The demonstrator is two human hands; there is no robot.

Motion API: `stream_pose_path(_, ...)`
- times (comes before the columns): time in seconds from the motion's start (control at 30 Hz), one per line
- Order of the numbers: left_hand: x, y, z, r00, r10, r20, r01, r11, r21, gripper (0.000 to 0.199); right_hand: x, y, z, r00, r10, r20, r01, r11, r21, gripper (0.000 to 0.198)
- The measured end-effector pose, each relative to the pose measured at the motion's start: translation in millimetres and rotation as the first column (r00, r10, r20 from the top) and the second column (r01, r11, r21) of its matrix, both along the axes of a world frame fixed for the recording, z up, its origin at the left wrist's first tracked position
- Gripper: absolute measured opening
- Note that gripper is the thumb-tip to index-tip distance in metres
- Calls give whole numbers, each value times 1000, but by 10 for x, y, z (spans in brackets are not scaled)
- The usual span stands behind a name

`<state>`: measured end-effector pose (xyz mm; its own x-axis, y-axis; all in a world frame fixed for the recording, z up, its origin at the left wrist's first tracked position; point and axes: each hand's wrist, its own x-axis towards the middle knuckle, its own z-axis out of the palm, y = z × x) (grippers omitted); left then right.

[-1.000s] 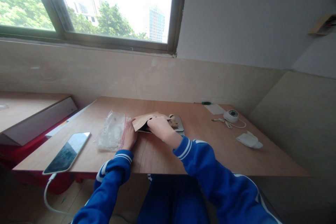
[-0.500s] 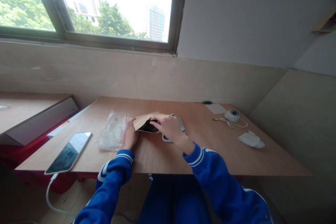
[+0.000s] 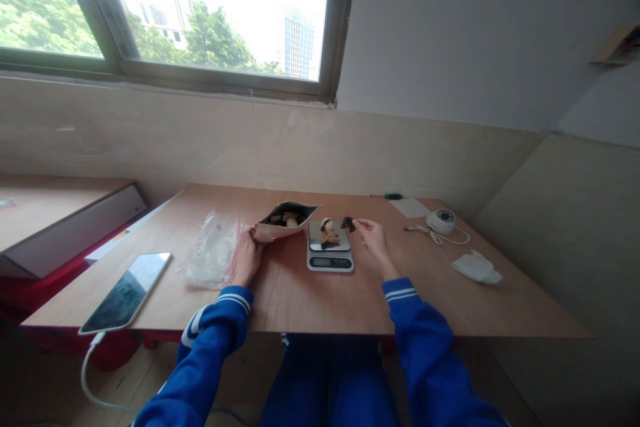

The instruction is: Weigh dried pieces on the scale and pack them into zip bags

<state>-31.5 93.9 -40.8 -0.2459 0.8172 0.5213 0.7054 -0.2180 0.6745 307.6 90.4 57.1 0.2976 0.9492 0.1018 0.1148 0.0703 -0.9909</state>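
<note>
The right hand (image 3: 371,237) pinches a small, flat, dark-brown piece (image 3: 348,224), perhaps dried food, thumb and fingers together, just right of pale and tan pieces (image 3: 329,239) lying on a white rectangular digital scale (image 3: 331,267). The left hand (image 3: 247,257) clasps the left edge of an open brown paper pouch (image 3: 280,233), beside a clear plastic bag (image 3: 211,255).

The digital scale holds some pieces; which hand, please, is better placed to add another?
Probably the right hand: it pinches a dark piece close to the digital scale, whereas the left hand, farther away, holds the open bag by its edge.
</note>
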Motion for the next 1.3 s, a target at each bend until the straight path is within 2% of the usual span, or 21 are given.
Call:
stream_pose_path(0.13, -2, 19, -10, 999, 31, -29, -32, 999, -19, 50, 12, 94, -303, 999, -51, -18, 50, 997, -65, 40)
stream_pose_path(0.3, 4, 13, 3, 999, 52, -12, -52, 998, -24, 45, -85, 264, -478, 997, -73, -17, 72, 996, -50, 45)
stream_pose_path(0.43, 6, 7, 13, 998, 56, -16, -57, 998, -36, 47, -145, 388, -597, 999, -36, 26, 37, 999, -19, 47)
stream_pose_path(0.57, 7, 0, 29, 998, 69, -12, -69, 997, -47, 47, -128, 366, -659, 998, -9, 61, 7, 999, 34, 51)
stream_pose_path(0.77, 48, -13, 50, 994, 97, -48, -101, 991, -86, 51, 28, 90, -766, 988, -119, 93, 111, 990, 85, 57)
stream_pose_path(0.93, 112, 56, 96, 978, 189, -90, -205, 951, -231, 52, 80, -32, -835, 983, -181, 35, 176, 979, 103, 53)
stream_pose_path(1.07, 108, 186, 148, 980, 190, -61, -199, 929, -313, 54, 65, -24, -822, 987, -158, 30, 155, 984, 82, 51)
stream_pose_path(1.17, 98, 253, 171, 985, 164, -44, -170, 940, -295, 58, 60, -16, -823, 987, -155, 32, 151, 985, 88, 50)
stream_pose_path(1.3, 158, 214, 230, 989, 139, 42, -130, 977, -168, 83, 66, -3, -851, 988, -152, 30, 149, 986, 79, 48)
